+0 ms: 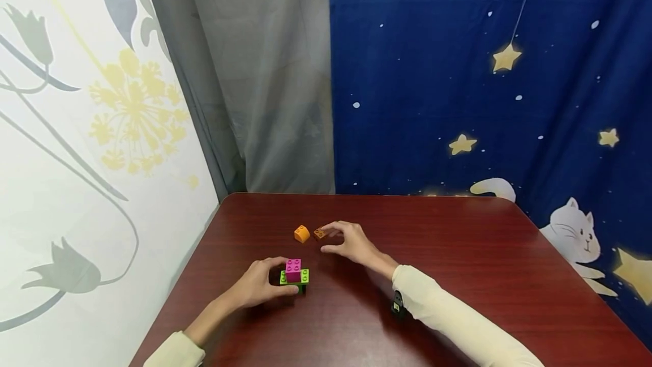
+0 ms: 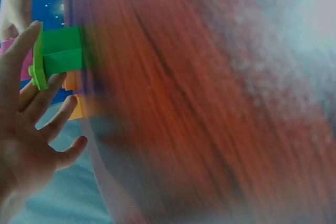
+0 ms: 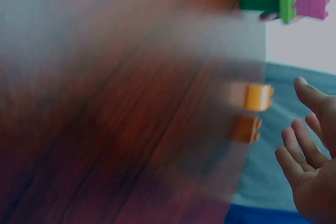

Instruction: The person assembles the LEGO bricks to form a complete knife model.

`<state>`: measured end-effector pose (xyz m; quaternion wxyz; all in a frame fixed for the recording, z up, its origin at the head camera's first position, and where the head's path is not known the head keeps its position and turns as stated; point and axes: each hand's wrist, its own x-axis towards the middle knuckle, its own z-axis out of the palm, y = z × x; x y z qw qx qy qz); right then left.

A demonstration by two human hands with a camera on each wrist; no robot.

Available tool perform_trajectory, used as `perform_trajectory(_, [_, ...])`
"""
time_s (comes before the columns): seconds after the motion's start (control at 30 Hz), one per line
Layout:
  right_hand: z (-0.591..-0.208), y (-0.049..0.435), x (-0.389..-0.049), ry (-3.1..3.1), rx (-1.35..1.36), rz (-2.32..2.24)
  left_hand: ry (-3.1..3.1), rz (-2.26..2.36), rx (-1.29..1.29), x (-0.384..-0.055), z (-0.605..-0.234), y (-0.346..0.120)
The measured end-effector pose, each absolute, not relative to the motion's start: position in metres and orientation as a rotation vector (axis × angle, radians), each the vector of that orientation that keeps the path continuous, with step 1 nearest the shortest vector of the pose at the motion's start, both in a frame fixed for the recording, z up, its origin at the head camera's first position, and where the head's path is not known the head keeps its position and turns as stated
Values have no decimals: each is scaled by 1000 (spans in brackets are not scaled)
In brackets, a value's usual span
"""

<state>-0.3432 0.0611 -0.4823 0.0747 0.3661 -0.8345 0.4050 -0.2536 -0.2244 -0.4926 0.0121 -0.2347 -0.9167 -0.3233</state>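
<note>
My left hand (image 1: 261,284) holds a small stack of toy bricks between thumb and fingers. On top of the stack sits a magenta brick (image 1: 292,268), below it a wider lime green plate (image 1: 305,277), and at the bottom a dark green block (image 2: 62,51). Further back, my right hand (image 1: 354,244) reaches over the table with loosely bent fingers, holding nothing. Its fingertips are nearest to a brown-orange brick (image 3: 245,129), partly hidden by them in the head view. Beside that brick lies a yellow-orange brick with a curved side (image 1: 301,234).
The dark red wooden table (image 1: 433,231) bears all the bricks. A patterned white wall (image 1: 127,214) borders it on the left. Behind it hang a grey curtain (image 1: 275,101) and a blue curtain with stars (image 1: 433,72).
</note>
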Motion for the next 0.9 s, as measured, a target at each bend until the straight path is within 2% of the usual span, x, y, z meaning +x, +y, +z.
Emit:
perform_trajectory(0.2, [-495, 63, -363, -2589, 939, 1128, -2723, -1150, -778, -253, -487, -222])
perform_trajectory(0.4, [-503, 51, -376, -2659, 898, 1099, -2661, -1174, -818, -254, -485, -223])
perform_trajectory(0.9, [-508, 39, -378, -2732, 863, 1066, -2650, -1240, -836, -256, -483, -223])
